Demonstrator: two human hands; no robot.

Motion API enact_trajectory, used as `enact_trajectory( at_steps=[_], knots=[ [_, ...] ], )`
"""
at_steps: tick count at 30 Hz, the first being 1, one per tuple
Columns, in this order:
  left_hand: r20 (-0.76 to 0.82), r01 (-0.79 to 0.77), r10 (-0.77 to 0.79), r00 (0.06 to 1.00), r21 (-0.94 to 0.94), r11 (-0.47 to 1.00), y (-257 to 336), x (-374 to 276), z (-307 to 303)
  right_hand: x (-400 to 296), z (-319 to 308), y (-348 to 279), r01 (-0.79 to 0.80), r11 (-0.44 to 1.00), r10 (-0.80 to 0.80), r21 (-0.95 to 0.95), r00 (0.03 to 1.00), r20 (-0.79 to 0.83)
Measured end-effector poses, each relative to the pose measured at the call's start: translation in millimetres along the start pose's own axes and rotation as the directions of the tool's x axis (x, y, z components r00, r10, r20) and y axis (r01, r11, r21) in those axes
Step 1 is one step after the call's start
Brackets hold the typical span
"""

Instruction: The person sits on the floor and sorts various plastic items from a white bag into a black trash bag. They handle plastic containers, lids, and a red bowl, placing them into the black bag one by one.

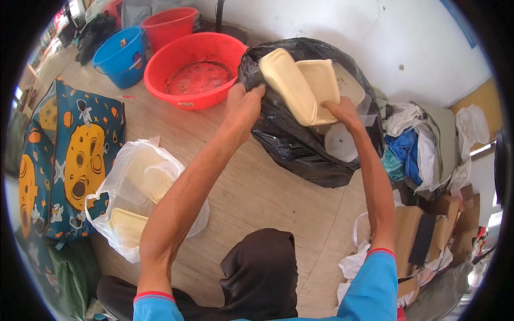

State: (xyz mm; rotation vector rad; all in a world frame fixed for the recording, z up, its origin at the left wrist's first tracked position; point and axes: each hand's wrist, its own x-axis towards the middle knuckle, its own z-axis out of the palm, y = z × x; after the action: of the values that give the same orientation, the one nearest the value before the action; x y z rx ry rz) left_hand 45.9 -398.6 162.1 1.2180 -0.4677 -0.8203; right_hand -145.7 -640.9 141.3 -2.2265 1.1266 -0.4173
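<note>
A black plastic bag [305, 160] lies open-mouthed by the wall, filled with used plastic food containers. My left hand [244, 106] grips its left rim. At the bag's mouth, my right hand [343, 112] pinches the lower right edge of a beige rectangular container [319, 82]. Another beige container [285, 84] leans tilted against it, just left. Beneath them are a clear rectangular container [348, 86] and a round translucent one [341, 140]. A white plastic carrier bag [132, 180] with more containers stands left of my left forearm, which hides part of it.
A red basin [196, 76], a blue bucket [120, 60] and a red bucket [170, 26] stand at the back left. A space-patterned bag [86, 160] is at the left. Bundled fabric and plastic [417, 148] and flattened cardboard [409, 236] line the right side.
</note>
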Motion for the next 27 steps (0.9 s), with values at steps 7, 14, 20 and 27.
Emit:
enact_trajectory(
  at_steps=[7,14,20,27],
  knots=[
    [-0.129,0.013,-0.016,0.991,-0.03,0.999,28.4,14.6,12.3,16.1,8.6,-13.5,0.073,0.986,-0.071,-0.147,0.997,0.022],
    [-0.132,0.01,-0.023,0.991,-0.101,0.995,3.1,35.4,9.9,-47.1,-10.7,-46.0,0.265,0.946,-0.305,-0.189,0.924,-0.232],
    [-0.163,-0.015,0.046,0.986,0.187,0.982,2.7,26.6,13.5,-87.1,45.5,-76.3,0.588,0.678,-0.676,-0.44,0.734,-0.061],
    [-0.142,-0.046,0.039,0.989,-0.041,0.998,28.4,7.3,-5.6,-49.1,45.3,-47.3,0.549,0.64,-0.678,-0.537,0.732,-0.059]
  ],
)
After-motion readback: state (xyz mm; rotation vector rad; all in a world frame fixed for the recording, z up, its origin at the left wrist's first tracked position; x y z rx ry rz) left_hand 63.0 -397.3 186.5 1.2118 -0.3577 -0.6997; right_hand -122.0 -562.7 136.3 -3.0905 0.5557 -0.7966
